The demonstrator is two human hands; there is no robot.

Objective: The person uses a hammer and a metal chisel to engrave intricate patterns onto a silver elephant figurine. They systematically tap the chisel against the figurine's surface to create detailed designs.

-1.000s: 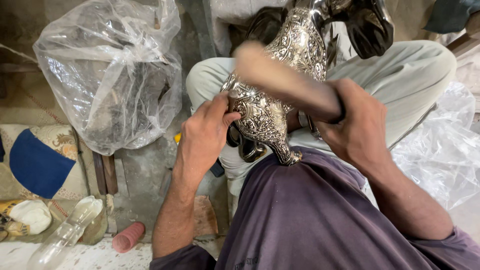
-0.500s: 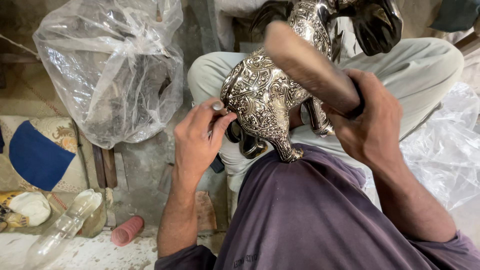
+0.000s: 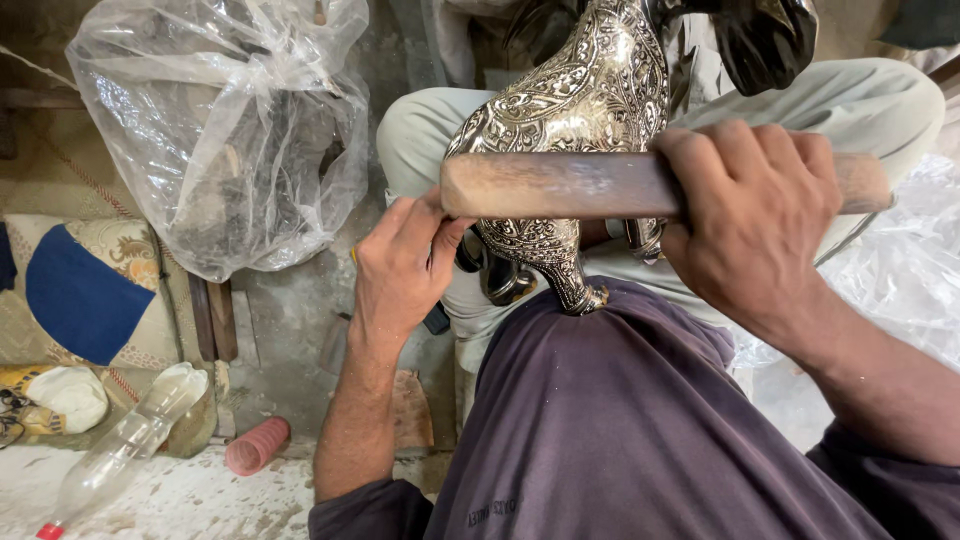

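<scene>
- The right hand (image 3: 755, 215) is clamped around a wooden stick (image 3: 560, 185), fingers wrapped over the top; the stick runs level, its rounded end jutting out to the left of the fist and a short stub showing past it on the right.
- Behind the stick, just beyond the right hand's knuckles, stands an engraved silver metal vessel (image 3: 575, 110); its body is covered in floral chasing and its narrow foot rests on the person's knee, clad in dark purple cloth (image 3: 640, 400).
- The left hand (image 3: 405, 265) is pinched together, thumb and fingertips meeting right beside the rounded end of the stick and close against the vessel's lower body; whether it grips anything small cannot be told.
- Beyond the vessel, above both hands, sits another person in pale trousers (image 3: 870, 95), with a dark glove (image 3: 765, 40) near the vessel's top.
- To the left of the left hand lies a clear plastic bag (image 3: 220, 130), bulging.
- Below and left of that hand's forearm, on the floor, lie a pink ribbed cylinder (image 3: 257, 446) and an empty clear plastic bottle (image 3: 125, 445).
- Further left lies a cushion with a blue patch (image 3: 80, 300).
</scene>
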